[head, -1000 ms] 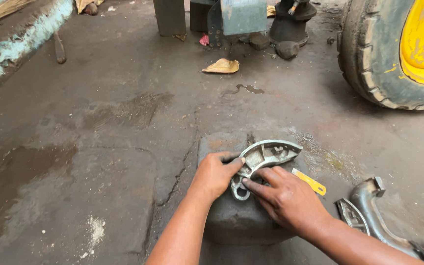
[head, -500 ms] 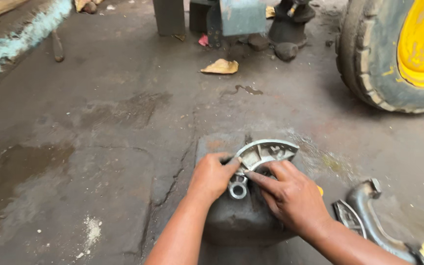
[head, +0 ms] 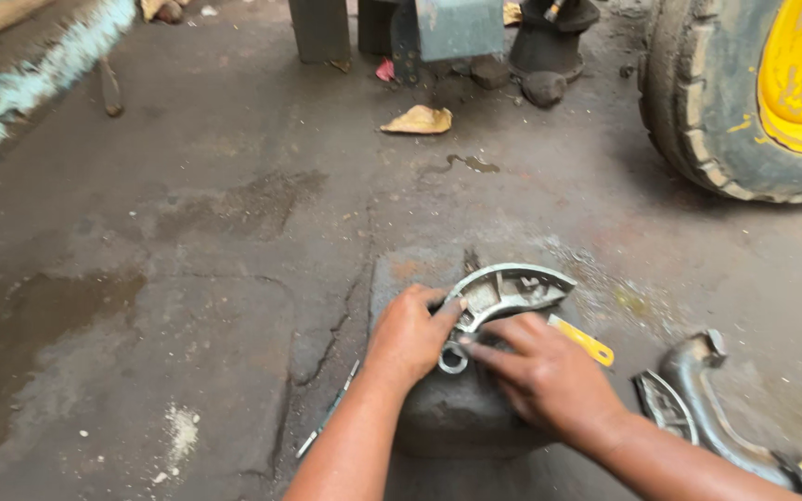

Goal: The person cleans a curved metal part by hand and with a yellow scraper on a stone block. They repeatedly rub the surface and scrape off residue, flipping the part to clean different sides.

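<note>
**Curved metal shoe held down on a stone block, both hands on it**

So here's the setup: a curved grey metal shoe with a webbed inner rib (head: 503,292) is lying flat on top of a dark rounded stone block (head: 461,408), up near the block's far edge. The block sits on a stained, cracked concrete floor (head: 187,278).

The left hand (head: 407,336) has its fingers curled shut over the near end of the shoe, pinning it. The right hand (head: 549,380) lies across the block with fingers stretched out, the tips pressing a small metal ring (head: 452,359) at the shoe's lower end; I can't tell if it's actually pinching the ring or just touching it.

A yellow-handled tool (head: 587,341) pokes out from under the right hand at the block's right edge. A second curved metal shoe (head: 698,399) lies on the floor off to the right, and a big tyre with a yellow rim (head: 754,93) stands at the top right.

What could go wrong, in my view: the block's top is rounded and looks greasy, so the shoe could skate off sideways if pushed unevenly. That little ring could slip free and roll into the floor cracks. Fingertips sit right next to the metal edge too, so pinching seems likely.
</note>
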